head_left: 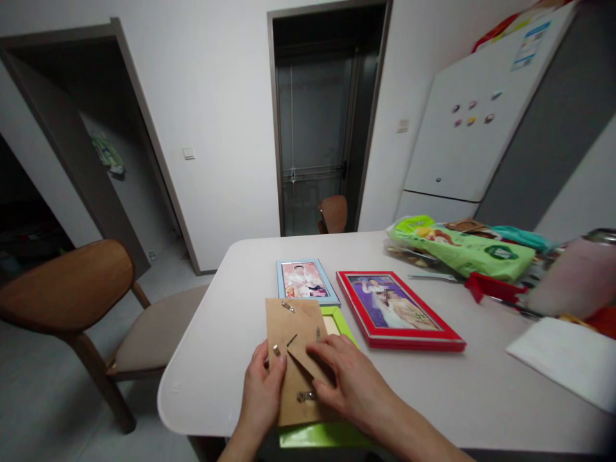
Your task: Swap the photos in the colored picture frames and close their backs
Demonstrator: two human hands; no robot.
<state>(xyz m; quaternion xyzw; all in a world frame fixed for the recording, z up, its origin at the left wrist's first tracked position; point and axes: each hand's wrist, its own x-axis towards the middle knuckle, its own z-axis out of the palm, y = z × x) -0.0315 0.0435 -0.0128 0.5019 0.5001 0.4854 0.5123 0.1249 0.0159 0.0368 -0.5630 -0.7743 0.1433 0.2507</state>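
A brown picture frame backing board [293, 410] with small metal clips and a stand flap is held tilted above a green picture frame [332, 436]. My left hand [262, 382] grips the board's left edge, thumb on its face. With fingers and thumb, my right hand [344, 372] pinches the stand flap, which is lifted slightly from the board. Part of the green frame is hidden under the board and my right hand. Just beyond lies a light blue framed photo [308, 282], and to the right a red framed photo [399, 311].
On the table's [216, 346] right side are a green package [471, 247], a red object [491, 289], white paper [568, 359] and a large pinkish container [572, 276]. A wooden chair [72, 289] stands at the left. A refrigerator [476, 141] is at the back right.
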